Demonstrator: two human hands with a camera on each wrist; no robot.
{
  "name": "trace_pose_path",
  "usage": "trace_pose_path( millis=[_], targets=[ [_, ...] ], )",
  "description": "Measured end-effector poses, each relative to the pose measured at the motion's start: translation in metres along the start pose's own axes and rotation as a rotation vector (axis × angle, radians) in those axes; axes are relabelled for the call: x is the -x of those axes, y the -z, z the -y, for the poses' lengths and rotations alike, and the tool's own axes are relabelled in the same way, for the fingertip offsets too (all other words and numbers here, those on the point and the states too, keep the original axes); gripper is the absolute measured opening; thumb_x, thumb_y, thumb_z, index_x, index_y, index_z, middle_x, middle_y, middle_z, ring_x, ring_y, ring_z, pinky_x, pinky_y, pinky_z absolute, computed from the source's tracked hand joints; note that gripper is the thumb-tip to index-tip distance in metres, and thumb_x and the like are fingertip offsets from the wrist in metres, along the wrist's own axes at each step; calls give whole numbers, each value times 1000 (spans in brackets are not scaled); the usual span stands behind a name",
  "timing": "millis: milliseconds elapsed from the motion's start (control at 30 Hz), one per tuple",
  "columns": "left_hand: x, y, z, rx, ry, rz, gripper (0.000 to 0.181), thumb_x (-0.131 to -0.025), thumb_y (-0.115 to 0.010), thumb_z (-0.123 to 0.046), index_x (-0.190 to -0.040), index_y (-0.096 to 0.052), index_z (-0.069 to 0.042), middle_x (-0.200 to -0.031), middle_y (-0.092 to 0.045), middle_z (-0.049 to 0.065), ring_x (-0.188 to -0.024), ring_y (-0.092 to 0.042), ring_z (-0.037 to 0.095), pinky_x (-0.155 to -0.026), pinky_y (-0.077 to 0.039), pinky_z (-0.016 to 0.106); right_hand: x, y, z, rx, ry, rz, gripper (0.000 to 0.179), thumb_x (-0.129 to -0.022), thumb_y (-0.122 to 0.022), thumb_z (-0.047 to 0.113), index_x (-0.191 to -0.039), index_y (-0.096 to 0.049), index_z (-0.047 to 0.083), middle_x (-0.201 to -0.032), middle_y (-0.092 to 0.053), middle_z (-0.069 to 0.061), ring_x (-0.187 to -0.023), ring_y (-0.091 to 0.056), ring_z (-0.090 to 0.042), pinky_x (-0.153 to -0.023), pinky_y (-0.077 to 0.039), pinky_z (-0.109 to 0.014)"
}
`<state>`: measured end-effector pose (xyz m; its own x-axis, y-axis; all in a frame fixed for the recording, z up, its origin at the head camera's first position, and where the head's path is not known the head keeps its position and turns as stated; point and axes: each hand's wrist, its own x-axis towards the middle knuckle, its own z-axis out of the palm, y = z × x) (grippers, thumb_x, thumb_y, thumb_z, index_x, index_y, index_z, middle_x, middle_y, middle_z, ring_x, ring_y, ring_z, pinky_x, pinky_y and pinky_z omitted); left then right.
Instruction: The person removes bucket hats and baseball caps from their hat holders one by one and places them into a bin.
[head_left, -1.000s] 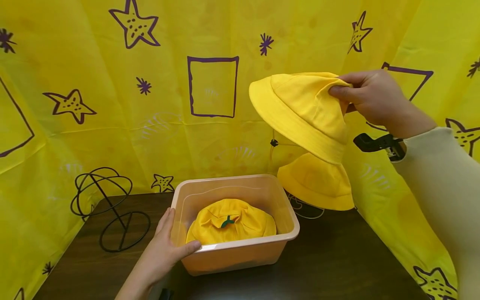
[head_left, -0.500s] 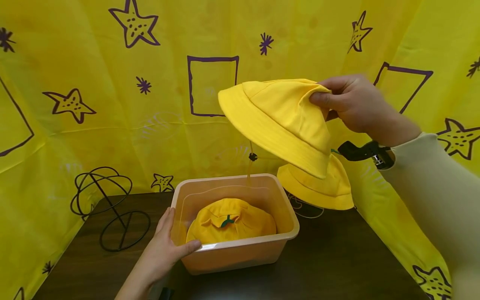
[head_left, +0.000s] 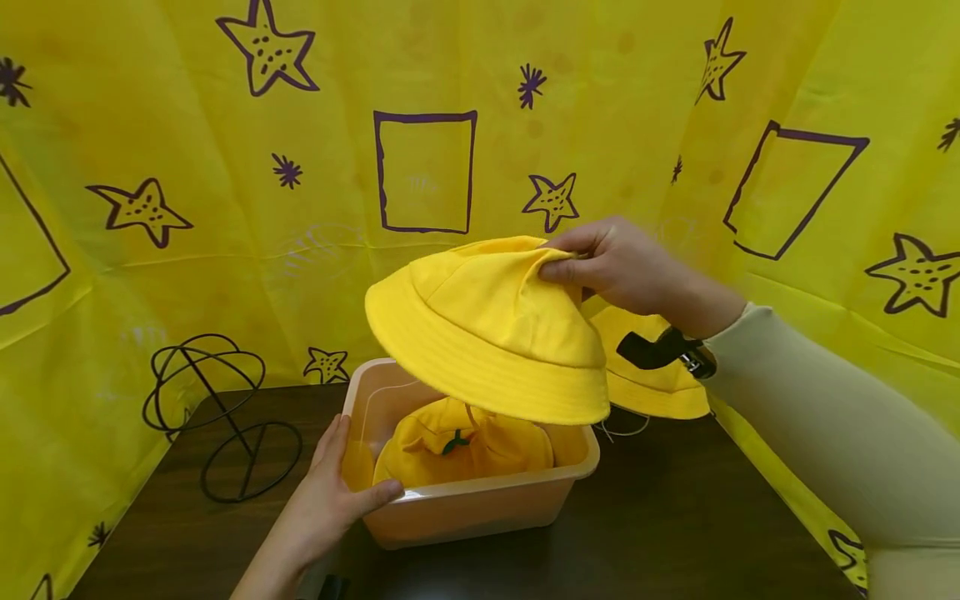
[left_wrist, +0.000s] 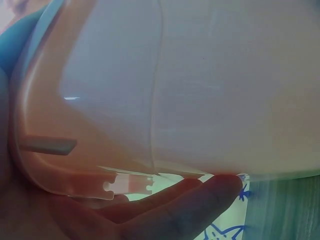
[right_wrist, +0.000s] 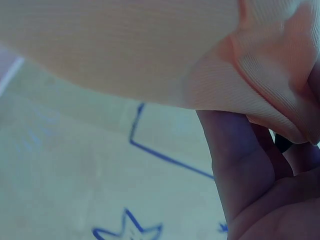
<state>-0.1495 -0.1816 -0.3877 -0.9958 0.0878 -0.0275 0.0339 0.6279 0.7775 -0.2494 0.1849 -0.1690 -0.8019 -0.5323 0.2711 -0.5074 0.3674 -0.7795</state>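
My right hand (head_left: 622, 262) pinches the crown of a yellow bucket hat (head_left: 480, 333) between thumb and fingers, bunching the cloth. That hat is tilted, brim down, over the peach plastic bin (head_left: 480, 512), overlapping its back right part in the head view. Inside the bin lies a second yellow hat (head_left: 435, 450) with a small green tab on its crown. My left hand (head_left: 330, 492) grips the bin's left front corner, thumb over the rim. In the left wrist view, its fingers (left_wrist: 215, 200) press along the bin's wall (left_wrist: 210, 100).
Another yellow hat (head_left: 652, 387) is behind the right forearm, partly hidden, with a thin pale cord (head_left: 630, 429) below it. A black wire hat stand (head_left: 240, 437) stands at the left of the dark wooden table (head_left: 660, 517). Yellow patterned cloth (head_left: 337, 275) hangs around the table.
My right hand has carried the pinched hat left and down, from beside the bin to over it. My left hand stays on the bin's corner.
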Motion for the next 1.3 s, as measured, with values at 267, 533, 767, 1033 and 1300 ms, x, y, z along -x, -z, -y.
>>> trace_pose_path(
  millis=[267,533,767,1033,1300],
  targets=[
    [0,-2,0,23,-9,3,123,-81,-77,-56,-160,6,-10,-164,7,18,-142,-15,51,-104,-25,70,-12,-32,-27,22,-33,114,23,-94,-72,22,-114,-77,12,-105,-72,-8,-86,-69,-29,-70,-58,-44],
    [-1,-1,-1,19,-5,11,124,-81,-77,-57,-160,8,-13,-164,9,16,-142,-14,52,-101,-24,74,-21,-54,-52,126,1,152,19,-92,-74,25,-108,-80,18,-103,-74,1,-89,-68,-19,-74,-55,-37],
    [0,1,-2,21,-14,8,123,-82,-77,-55,-160,8,-11,-164,10,16,-143,-11,51,-104,-21,72,-28,-63,-66,160,0,180,16,-92,-74,24,-106,-80,19,-103,-73,4,-92,-67,-16,-78,-54,-36],
    [-1,1,-1,10,-34,2,123,-82,-78,-53,-159,6,-8,-164,8,16,-144,-10,50,-105,-20,70,-32,-71,-78,263,13,211,18,-91,-75,20,-108,-80,17,-100,-74,6,-92,-66,-12,-80,-53,-33],
    [-1,2,-1,29,-32,0,123,-82,-79,-52,-160,6,-10,-164,9,17,-142,-14,51,-105,-21,70,-36,-81,-87,373,95,268,19,-92,-74,22,-109,-80,19,-99,-73,11,-90,-65,-7,-80,-51,-30]
  ],
)
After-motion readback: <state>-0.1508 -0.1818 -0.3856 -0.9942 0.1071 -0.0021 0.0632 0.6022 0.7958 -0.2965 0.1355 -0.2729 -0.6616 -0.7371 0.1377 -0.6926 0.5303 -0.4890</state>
